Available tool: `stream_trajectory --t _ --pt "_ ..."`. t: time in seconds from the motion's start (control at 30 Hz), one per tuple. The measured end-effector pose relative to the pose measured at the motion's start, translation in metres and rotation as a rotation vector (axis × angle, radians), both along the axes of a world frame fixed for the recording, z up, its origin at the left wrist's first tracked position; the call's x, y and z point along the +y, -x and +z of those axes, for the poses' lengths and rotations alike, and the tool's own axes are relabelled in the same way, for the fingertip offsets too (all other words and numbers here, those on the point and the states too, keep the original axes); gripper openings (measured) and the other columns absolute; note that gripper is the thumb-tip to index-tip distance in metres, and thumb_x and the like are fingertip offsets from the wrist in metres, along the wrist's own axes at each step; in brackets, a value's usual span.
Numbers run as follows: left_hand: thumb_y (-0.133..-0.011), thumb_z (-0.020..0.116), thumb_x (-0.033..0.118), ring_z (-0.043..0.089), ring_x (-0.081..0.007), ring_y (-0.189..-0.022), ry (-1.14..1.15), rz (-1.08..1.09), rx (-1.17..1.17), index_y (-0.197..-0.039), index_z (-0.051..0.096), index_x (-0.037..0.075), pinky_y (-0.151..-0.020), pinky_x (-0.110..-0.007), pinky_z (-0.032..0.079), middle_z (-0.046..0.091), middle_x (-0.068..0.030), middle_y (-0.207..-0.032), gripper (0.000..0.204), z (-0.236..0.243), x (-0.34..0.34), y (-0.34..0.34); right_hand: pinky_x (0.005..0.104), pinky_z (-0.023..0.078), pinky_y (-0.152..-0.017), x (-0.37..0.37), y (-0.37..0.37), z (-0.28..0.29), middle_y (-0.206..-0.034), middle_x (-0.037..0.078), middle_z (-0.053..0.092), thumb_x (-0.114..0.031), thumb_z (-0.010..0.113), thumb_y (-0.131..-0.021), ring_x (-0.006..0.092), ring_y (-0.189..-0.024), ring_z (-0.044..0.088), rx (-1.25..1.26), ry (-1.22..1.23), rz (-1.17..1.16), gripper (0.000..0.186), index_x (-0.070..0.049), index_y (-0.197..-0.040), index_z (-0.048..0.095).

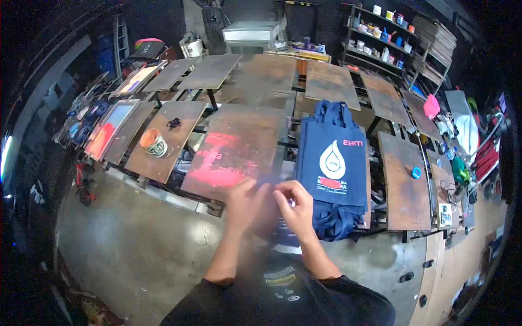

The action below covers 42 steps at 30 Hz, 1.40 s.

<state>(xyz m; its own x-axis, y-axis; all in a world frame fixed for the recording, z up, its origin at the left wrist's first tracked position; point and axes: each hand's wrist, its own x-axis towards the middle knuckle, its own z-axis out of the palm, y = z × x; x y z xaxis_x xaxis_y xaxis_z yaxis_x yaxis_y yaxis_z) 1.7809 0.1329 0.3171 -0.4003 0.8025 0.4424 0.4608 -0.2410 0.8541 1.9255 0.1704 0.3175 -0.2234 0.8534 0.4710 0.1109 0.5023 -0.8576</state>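
"Which step are we in?"

"Some close fingerwork, we judge. Our left hand [243, 206] is badly blurred, so we can't tell how far open it is. Our right hand [299, 211] is half curled beside it. Whether either holds anything, we can't tell."

"And the blue bags [331, 133]?"

"Piled just beyond our right hand, right of the red-smeared board [247, 125]."

"What would the next move call for?"

"Clean, free fingers, we'd say, before touching the bags."

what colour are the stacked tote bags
The stacked cloth tote bags are navy blue, seen best in the head view.
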Motion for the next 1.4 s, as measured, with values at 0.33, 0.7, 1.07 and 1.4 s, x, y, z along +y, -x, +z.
stream_trajectory --t 0.33,0.7,1.07,1.4 --pt "-0.091 0.064 0.0 0.061 -0.0055 -0.085 0.104 -0.108 -0.131 -0.106 0.067 -0.006 -0.075 -0.023 0.05 0.069 -0.0024 -0.09 0.016 -0.043 -0.023 0.037 0.026 0.051 -0.07 -0.015 0.041 -0.005 -0.088 0.009 0.065 -0.002 0.067 -0.085 0.0146 -0.077 0.063 -0.073 0.029 -0.02 0.012 0.002 -0.097 0.066" --pt "-0.082 0.076 -0.002 0.055 -0.0032 -0.072 0.161 -0.319 -0.269 -0.083 0.063 -0.002 -0.064 -0.021 0.045 0.062 0.0025 -0.077 0.013 -0.038 -0.007 0.003 0.0307 0.054 -0.072 -0.013 -0.008 -0.004 -0.089 0.012 0.069 -0.007 0.078 -0.075 0.0211 -0.079 0.069 -0.123 0.127 -0.074 0.022 0.001 -0.093 0.07" --pt "-0.082 0.073 -0.003 0.061 -0.0137 -0.079 0.032 -0.373 -0.127 -0.085 0.063 -0.003 -0.072 -0.027 0.049 0.064 -0.0082 -0.088 0.011 -0.022 0.016 -0.082 0.0306 0.055 -0.065 0.006 -0.096 -0.014 -0.086 0.013 0.071 -0.004 0.07 -0.079 0.0234 -0.071 0.07 -0.164 0.092 -0.124 0.014 0.002 -0.092 0.072" --pt "-0.081 0.07 -0.002 0.068 -0.0238 -0.086 0.057 -0.192 0.14 -0.095 0.064 -0.002 -0.078 -0.031 0.053 0.068 -0.0145 -0.098 0.015 -0.013 0.021 -0.157 0.0306 0.055 -0.065 0.02 -0.153 -0.017 -0.083 0.014 0.07 -0.002 0.072 -0.08 0.0241 -0.072 0.07 -0.094 -0.067 -0.111 0.013 0.003 -0.092 0.07"
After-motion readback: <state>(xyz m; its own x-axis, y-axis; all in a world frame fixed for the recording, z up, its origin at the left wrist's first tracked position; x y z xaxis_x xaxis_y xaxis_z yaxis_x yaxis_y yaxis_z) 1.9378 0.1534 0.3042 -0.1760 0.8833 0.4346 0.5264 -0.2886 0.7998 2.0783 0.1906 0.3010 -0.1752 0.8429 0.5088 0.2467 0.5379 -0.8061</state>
